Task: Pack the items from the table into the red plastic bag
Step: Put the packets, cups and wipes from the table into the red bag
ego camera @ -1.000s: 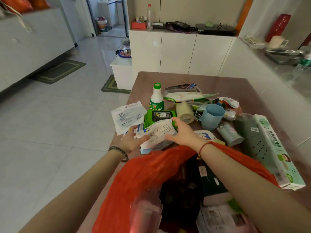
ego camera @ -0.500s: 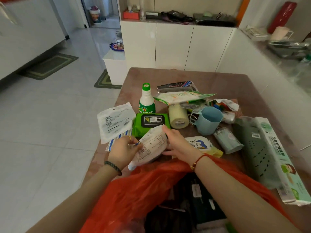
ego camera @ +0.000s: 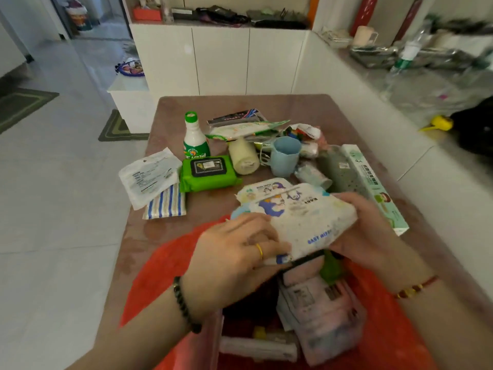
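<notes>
White wipes pack (ego camera: 301,217), left hand (ego camera: 229,263), right hand (ego camera: 370,228) gripping, crinkly red bag (ego camera: 160,276)

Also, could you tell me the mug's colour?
The mug is light blue; head view shows it.

We're in somebody's home here — pale floor tiles (ego camera: 53,209), a green doormat (ego camera: 117,129), a run of white cupboards (ego camera: 221,60) with clutter on top. Dish rack (ego camera: 373,53) on the worktop (ego camera: 416,102) to the right — kitchen territory. And the brown counter (ego camera: 240,105) carries household bits: green wipes pack (ego camera: 208,173), blue cup (ego camera: 284,156).
</notes>
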`<state>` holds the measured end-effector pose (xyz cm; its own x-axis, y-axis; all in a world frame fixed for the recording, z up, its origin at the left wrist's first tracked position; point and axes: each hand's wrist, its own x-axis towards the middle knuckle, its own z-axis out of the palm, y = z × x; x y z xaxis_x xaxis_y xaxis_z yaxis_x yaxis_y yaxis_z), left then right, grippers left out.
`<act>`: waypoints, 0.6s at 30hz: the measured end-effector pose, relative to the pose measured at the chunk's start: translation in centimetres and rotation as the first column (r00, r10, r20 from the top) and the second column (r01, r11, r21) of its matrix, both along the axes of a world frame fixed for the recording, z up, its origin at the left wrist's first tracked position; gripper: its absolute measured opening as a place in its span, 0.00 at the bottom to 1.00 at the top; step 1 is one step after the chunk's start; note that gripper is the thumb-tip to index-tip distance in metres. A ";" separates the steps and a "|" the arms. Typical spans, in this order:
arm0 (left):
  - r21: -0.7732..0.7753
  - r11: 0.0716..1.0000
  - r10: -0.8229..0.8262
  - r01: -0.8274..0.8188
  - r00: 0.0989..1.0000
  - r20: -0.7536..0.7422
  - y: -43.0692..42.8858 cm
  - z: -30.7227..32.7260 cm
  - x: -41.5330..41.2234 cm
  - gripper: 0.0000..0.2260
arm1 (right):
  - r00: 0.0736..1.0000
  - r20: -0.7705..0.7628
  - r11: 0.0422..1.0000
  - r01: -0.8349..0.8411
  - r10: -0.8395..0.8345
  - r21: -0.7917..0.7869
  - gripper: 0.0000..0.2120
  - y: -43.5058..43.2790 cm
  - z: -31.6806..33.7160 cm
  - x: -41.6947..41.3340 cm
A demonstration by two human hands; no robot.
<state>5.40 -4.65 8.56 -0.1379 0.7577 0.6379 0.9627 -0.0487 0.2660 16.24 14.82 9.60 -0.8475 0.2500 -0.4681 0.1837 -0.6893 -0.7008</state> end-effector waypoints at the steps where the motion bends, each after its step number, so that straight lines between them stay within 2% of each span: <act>1: -0.070 0.996 -0.040 0.047 0.994 0.098 -0.1 -0.9 1.1 0.12 | 0.997 0.014 0.997 0.070 -0.071 0.035 0.27 -0.3 -1.0 2.1; 3: -0.198 0.972 -0.073 0.127 0.963 0.260 -0.7 -2.5 2.9 0.18 | 0.985 0.060 0.985 0.159 -0.164 0.071 0.20 -1.3 -2.1 5.6; 4: -0.254 0.955 -0.071 0.152 0.950 0.305 -1.0 -3.2 3.6 0.20 | 0.976 0.085 0.978 0.195 -0.200 0.071 0.12 -1.7 -2.6 7.0; 5: -0.299 0.939 -0.070 0.172 0.943 0.324 -1.1 -3.9 4.2 0.22 | 0.964 0.109 0.970 0.235 -0.241 0.069 0.08 -2.0 -3.2 8.2; 6: -0.345 0.919 -0.079 0.191 0.946 0.314 -1.3 -4.6 4.7 0.24 | 0.955 0.141 0.965 0.254 -0.261 0.066 0.12 -2.1 -4.1 9.1; 8: -0.438 0.875 -0.117 0.207 0.968 0.223 -1.2 -5.9 5.3 0.25 | 0.954 0.179 0.971 0.230 -0.238 0.065 0.09 -2.3 -5.9 10.3; 11: -0.591 0.772 -0.146 0.235 0.970 0.196 -0.7 -7.1 6.2 0.26 | 0.957 0.190 0.975 0.212 -0.220 0.063 0.19 -2.2 -8.6 10.8; 13: -0.628 0.750 -0.132 0.207 0.978 0.164 -0.2 -7.6 6.7 0.24 | 0.942 0.226 0.967 0.230 -0.249 0.108 0.21 -1.6 -9.8 10.8; 16: -0.700 0.686 -0.159 0.199 0.980 0.123 0.7 -7.8 7.6 0.20 | 0.932 0.295 0.947 0.119 -0.210 0.298 0.20 -0.4 -11.0 11.4; 18: -0.684 0.719 -0.207 0.123 0.977 -0.042 1.3 -8.0 8.1 0.19 | 0.904 0.376 0.880 -0.002 -0.201 0.475 0.18 0.0 -11.4 12.1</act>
